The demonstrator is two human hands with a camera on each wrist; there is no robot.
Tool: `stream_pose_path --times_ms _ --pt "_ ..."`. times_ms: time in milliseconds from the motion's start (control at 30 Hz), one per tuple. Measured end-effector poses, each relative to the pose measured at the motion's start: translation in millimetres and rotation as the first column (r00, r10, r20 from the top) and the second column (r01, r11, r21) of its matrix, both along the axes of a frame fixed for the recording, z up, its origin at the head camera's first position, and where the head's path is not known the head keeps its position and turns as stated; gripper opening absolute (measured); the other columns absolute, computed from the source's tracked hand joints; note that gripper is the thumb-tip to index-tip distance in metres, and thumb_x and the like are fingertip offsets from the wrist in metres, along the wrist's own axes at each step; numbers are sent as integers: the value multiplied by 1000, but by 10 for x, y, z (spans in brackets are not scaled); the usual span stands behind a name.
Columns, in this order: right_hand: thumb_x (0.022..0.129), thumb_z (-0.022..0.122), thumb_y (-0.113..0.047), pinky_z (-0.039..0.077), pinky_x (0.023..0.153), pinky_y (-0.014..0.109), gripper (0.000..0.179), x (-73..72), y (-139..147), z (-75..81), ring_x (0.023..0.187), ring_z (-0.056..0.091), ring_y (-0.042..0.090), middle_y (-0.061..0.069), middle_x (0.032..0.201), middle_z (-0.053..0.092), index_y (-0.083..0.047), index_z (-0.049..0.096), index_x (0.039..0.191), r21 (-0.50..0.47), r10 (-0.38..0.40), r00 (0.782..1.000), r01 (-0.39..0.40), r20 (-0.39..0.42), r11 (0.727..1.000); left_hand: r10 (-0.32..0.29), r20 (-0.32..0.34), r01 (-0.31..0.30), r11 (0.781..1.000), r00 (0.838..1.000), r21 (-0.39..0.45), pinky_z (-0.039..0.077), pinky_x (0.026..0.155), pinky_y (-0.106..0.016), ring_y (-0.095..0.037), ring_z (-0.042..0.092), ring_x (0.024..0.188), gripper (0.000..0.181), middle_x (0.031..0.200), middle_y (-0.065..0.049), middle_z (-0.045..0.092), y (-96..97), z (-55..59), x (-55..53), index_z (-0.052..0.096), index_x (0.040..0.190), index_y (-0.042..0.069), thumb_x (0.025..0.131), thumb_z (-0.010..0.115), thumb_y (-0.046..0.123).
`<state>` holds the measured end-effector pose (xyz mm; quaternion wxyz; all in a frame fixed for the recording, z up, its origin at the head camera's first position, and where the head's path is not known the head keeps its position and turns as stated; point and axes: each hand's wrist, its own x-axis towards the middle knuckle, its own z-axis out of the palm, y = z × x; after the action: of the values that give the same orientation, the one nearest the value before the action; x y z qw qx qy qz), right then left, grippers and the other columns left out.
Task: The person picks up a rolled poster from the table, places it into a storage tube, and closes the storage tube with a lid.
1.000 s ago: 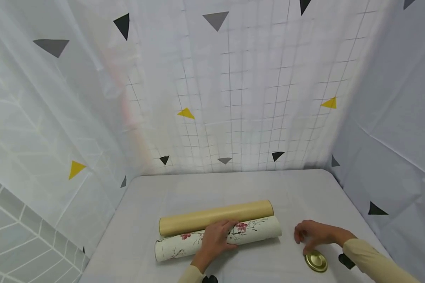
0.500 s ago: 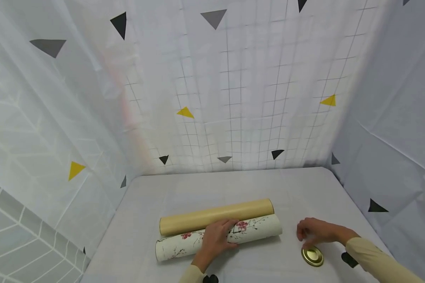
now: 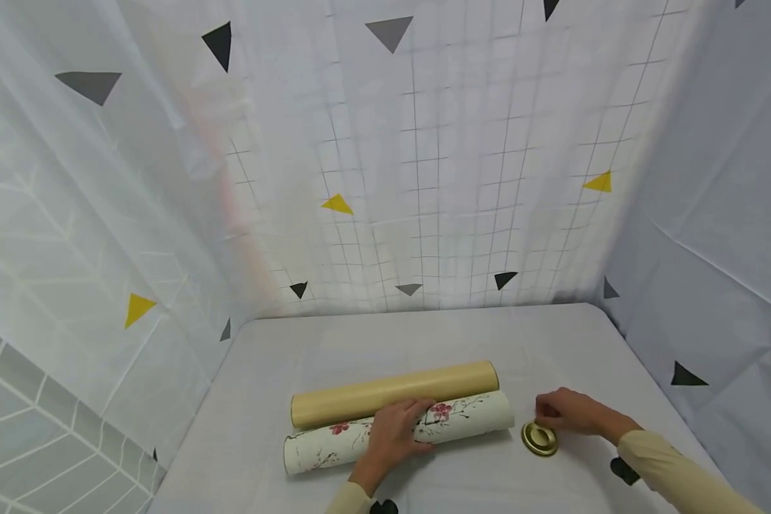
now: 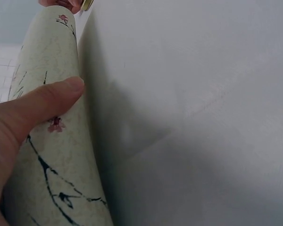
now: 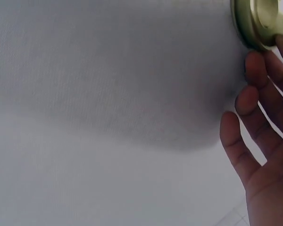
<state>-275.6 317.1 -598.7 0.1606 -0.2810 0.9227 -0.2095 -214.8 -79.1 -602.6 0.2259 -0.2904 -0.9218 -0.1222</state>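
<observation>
A white tube with red blossoms and dark branches (image 3: 469, 416) lies slanted across the table. My left hand (image 3: 393, 434) grips it around its middle; in the left wrist view the thumb (image 4: 61, 94) lies across the printed surface. To the right, my right hand (image 3: 575, 412) pinches a round gold metal lid (image 3: 540, 441) by its edge, close to the tube's right end. In the right wrist view thumb and fingertips meet at the rim of the lid (image 5: 262, 23), while the other fingers are loosely bent. The left hand's fingers on the tube's far side are partly hidden.
A plain tan tube (image 3: 385, 392) lies right behind the blossom tube, nearly parallel to it. Both rest on a white-covered table (image 3: 283, 357). White sheeting with black, grey and yellow triangles (image 3: 338, 204) hangs around the back and sides.
My right hand has brought the gold lid leftward and a little away from me, nearer the blossom tube's right end. The left hand and both tubes stay in place.
</observation>
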Motion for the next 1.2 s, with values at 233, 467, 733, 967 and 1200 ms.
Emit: stream_pose_path --times_ms 233,467,733,967,1200 --pt "95 71 -33 37 57 23 16 73 -72 -9 63 44 4 -10 72 55 -21 63 88 68 -167 986 168 -25 983 9 3 -9 1000 1000 19 56 74 -22 -8 72 88 84 111 10 76 14 -12 24 67 127 26 52 99 48" --pt "88 77 -49 40 61 27 44 133 -135 -1 72 48 5 -6 86 57 -17 60 112 29 -194 981 194 -3 981 23 18 -23 1000 1000 1 57 76 -22 -7 73 91 86 114 12 76 26 -26 9 66 129 27 53 98 50" --pt "74 88 -52 52 73 34 68 168 -168 -42 96 60 7 -6 116 55 -27 61 131 -1 -40 996 40 -83 999 26 47 -25 1000 999 -16 58 81 -23 -8 74 100 85 123 12 74 0 -12 3 66 131 26 55 98 50" --pt "77 87 -47 58 82 38 60 161 -161 -120 107 63 19 -2 123 59 -20 63 124 -1 -28 959 29 -282 1000 19 18 -19 1000 1000 -14 58 79 -23 -8 73 98 86 120 12 75 2 -25 0 67 129 26 53 99 50" --pt "81 88 -24 59 83 36 62 131 -171 -101 110 64 21 1 124 59 -11 55 131 -39 -66 944 57 -323 998 12 25 -12 1000 1000 -11 58 82 -23 -8 74 101 87 122 12 75 7 -9 3 67 130 25 53 99 48"
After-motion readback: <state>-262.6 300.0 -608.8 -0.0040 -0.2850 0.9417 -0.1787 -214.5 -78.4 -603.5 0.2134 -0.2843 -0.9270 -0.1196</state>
